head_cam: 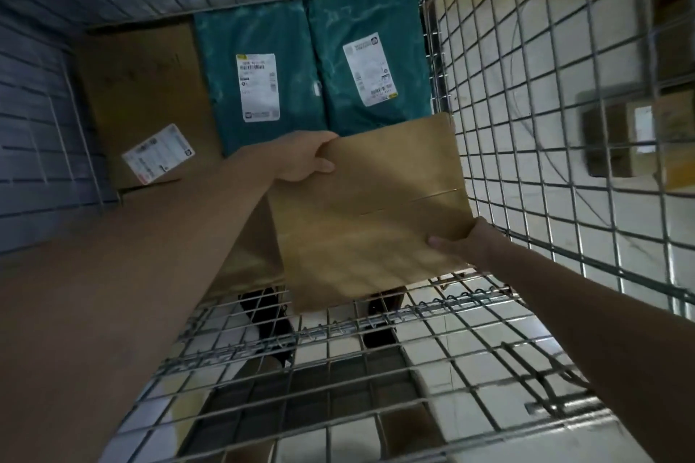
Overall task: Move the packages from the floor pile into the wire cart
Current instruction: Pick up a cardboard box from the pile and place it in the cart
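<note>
I look down into the wire cart [526, 94]. A flat brown cardboard package [372, 207] hangs tilted inside it, near the right wall. My left hand [301, 158] grips its far left corner, thumb on top. My right hand [460, 246] grips its near right edge, thumb on top. Below, on the cart bottom, lie two teal plastic mailers, one in the middle [259, 75] and one to the right [370, 64], each with a white label. A larger brown box [143, 86] with a white label lies at the left.
Wire mesh walls rise on all sides; the near wall [338, 357] is below my arms. Through the right mesh I see a pale tiled floor and a cardboard box [635, 135] outside the cart. Dark shoes [267, 316] show through the near mesh.
</note>
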